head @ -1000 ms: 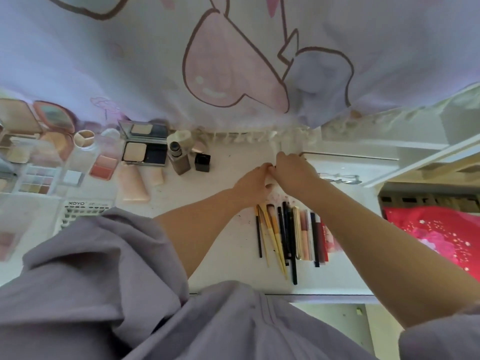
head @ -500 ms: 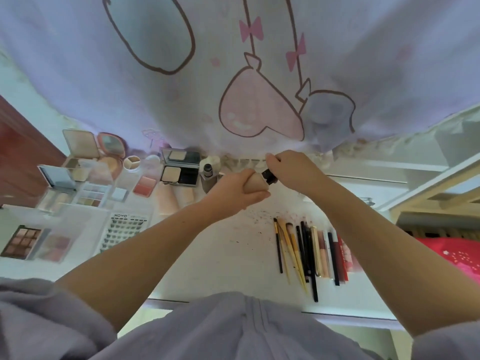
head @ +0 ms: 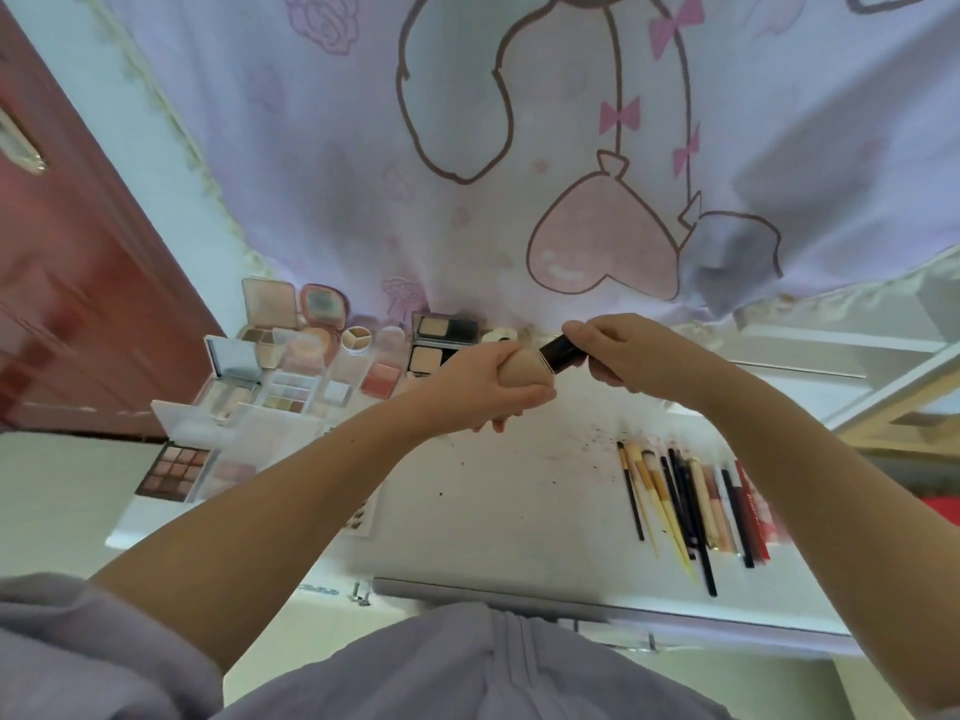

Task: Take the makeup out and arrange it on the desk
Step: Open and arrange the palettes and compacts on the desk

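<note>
Beige tube (head: 524, 367) with a black cap (head: 563, 351) sits between the two hands, raised above the white bench (head: 519, 491). The tube's body is a smooth, skin-toned cone, and a thin pale ring marks where it meets the glossy, cylindrical cap. The left hand (head: 493, 384) wraps its fingers round the beige body; the right hand (head: 623, 353) closes fingers and thumb round the cap. The two hands are close together, almost knuckle to knuckle, with only the short black stretch of cap showing between them.

Below the right hand, nearer the person, a row of brushes and pencils (head: 691, 506) lies side by side on the bench, handles pointing toward the bench's near edge. Dark specks scatter over the bench surface between the hands and that row.

To the left of the left hand stands a cluster of opened makeup cases. A black compact (head: 441, 345) holds a pale powder pan in its base. A clear case (head: 382, 379) holds a coral blush pan. A small round pot (head: 356, 339) is split into three sections. Further left, a brown eyeshadow palette (head: 174, 472) shows a grid of brown and pink pans, and a mirrored palette (head: 234, 366) stands with its lid raised.

Beyond both hands hangs a lilac printed cloth (head: 571, 174).
</note>
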Available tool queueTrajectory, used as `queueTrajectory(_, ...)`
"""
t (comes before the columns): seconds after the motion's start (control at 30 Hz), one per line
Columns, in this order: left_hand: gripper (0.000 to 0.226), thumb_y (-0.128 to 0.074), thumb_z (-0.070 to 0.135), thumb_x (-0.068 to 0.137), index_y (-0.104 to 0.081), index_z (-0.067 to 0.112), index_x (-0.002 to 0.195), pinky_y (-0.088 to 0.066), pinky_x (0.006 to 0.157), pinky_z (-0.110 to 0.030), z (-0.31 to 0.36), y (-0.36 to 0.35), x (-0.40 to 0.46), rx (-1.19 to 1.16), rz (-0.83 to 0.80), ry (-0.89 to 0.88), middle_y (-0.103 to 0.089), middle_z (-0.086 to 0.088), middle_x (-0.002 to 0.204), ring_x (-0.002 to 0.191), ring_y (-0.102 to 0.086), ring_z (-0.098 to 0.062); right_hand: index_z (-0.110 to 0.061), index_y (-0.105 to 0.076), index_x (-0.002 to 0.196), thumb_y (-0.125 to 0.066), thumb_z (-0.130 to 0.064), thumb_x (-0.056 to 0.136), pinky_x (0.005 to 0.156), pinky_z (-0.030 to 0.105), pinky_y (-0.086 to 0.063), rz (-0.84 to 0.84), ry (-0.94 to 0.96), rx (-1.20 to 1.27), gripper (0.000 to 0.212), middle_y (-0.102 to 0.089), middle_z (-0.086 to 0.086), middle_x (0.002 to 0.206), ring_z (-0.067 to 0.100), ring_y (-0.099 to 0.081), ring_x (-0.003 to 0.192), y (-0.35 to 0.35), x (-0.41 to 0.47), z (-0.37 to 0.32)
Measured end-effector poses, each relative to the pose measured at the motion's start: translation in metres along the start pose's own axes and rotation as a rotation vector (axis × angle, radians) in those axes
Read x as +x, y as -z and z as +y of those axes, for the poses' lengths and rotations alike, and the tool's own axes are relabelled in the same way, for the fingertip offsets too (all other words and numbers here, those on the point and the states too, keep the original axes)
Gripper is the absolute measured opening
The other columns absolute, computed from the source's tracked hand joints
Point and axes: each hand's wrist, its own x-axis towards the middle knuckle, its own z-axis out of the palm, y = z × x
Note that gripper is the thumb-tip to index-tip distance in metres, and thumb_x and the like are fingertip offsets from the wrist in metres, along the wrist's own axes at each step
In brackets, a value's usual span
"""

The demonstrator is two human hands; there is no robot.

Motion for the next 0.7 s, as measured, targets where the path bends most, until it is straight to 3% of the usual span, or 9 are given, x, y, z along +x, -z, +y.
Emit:
queueTrajectory(0.07,0.024,-0.065,0.034,0.085,-0.055,0.021,0.102,-0.044,0.044,-0.023,-0.004,0.007,-0.008,0.007,-0.004,0.008,-0.064,-0.003,0.074,0.053,-0.057,-0.012,-0.018,-0.057,0.102,-0.045,-0.029,0.098,0.060,0.022,-0.049,-0.070,0.066,0.080,0.016,-0.063,-0.002,0.078,0.011,-0.057,0.065,-0.001,-0.004,-0.005)
queueTrajectory(0.13,0.022,-0.066,0.034,0.084,-0.055,0.023,0.100,-0.044,0.044,-0.023,-0.009,0.012,-0.016,0.025,-0.008,0.009,-0.064,-0.003,0.074,0.052,-0.057,-0.011,-0.025,-0.055,0.111,-0.049,-0.028,0.097,0.068,0.025,-0.054,-0.147,0.049,0.166,0.016,-0.069,-0.004,0.092,0.010,-0.066,0.081,-0.001,-0.008,-0.012)
queueTrajectory(0.2,0.021,-0.067,0.034,0.083,-0.055,0.024,0.097,-0.045,0.044,-0.025,-0.013,0.014,-0.021,0.027,-0.016,-0.002,-0.065,-0.003,0.073,0.054,-0.059,-0.013,-0.022,-0.059,0.104,-0.043,-0.042,0.096,0.060,0.022,-0.049,-0.153,-0.019,0.152,0.027,-0.071,-0.004,0.081,0.008,-0.066,0.069,-0.007,-0.007,-0.018)
queueTrajectory(0.27,0.017,-0.067,0.033,0.083,-0.054,0.028,0.094,-0.046,0.044,-0.025,-0.015,0.016,-0.024,0.026,-0.026,-0.010,-0.065,-0.003,0.073,0.054,-0.060,-0.014,-0.016,-0.062,0.092,-0.037,-0.046,0.097,0.052,0.018,-0.041,-0.109,-0.068,0.097,0.039,-0.066,-0.004,0.062,0.005,-0.054,0.049,-0.014,-0.004,-0.024)
queueTrajectory(0.37,0.016,-0.066,0.035,0.084,-0.052,0.034,0.089,-0.047,0.044,-0.025,-0.017,0.019,-0.029,0.039,-0.026,-0.009,-0.065,-0.002,0.074,0.054,-0.060,-0.013,-0.018,-0.057,0.104,-0.045,-0.028,0.098,0.060,0.020,-0.045,-0.145,-0.004,0.119,0.017,-0.066,-0.003,0.083,0.008,-0.058,0.068,-0.017,-0.006,-0.025)
queueTrajectory(0.43,0.016,-0.066,0.036,0.084,-0.051,0.036,0.089,-0.047,0.045,-0.023,-0.018,0.022,-0.032,0.049,-0.024,-0.017,-0.064,-0.001,0.073,0.053,-0.060,-0.011,-0.023,-0.053,0.115,-0.048,-0.026,0.098,0.065,0.022,-0.051,-0.182,0.007,0.206,0.018,-0.067,-0.003,0.098,0.012,-0.065,0.085,-0.015,-0.010,-0.028)
queueTrajectory(0.57,0.016,-0.067,0.035,0.083,-0.054,0.033,0.090,-0.046,0.043,-0.023,-0.016,0.021,-0.033,0.034,-0.022,-0.032,-0.064,0.000,0.071,0.052,-0.060,-0.011,-0.016,-0.060,0.101,-0.038,-0.041,0.098,0.049,0.017,-0.042,-0.102,-0.040,0.200,0.034,-0.067,0.001,0.074,0.011,-0.057,0.057,-0.023,-0.011,-0.034)
queueTrajectory(0.63,0.018,-0.067,0.035,0.083,-0.055,0.029,0.094,-0.044,0.044,-0.022,-0.017,0.018,-0.032,0.037,-0.021,-0.027,-0.065,-0.002,0.075,0.055,-0.061,-0.013,-0.014,-0.059,0.102,-0.042,-0.031,0.099,0.053,0.019,-0.044,-0.097,-0.007,0.175,0.024,-0.065,0.002,0.079,0.011,-0.055,0.063,-0.021,-0.014,-0.032)
queueTrajectory(0.7,0.022,-0.067,0.036,0.083,-0.055,0.026,0.098,-0.043,0.044,-0.019,-0.019,0.016,-0.032,0.051,-0.009,-0.018,-0.065,-0.003,0.078,0.057,-0.062,-0.015,-0.018,-0.054,0.113,-0.047,-0.022,0.098,0.064,0.022,-0.051,-0.155,0.010,0.211,0.017,-0.066,-0.001,0.097,0.013,-0.064,0.082,-0.016,-0.018,-0.029)
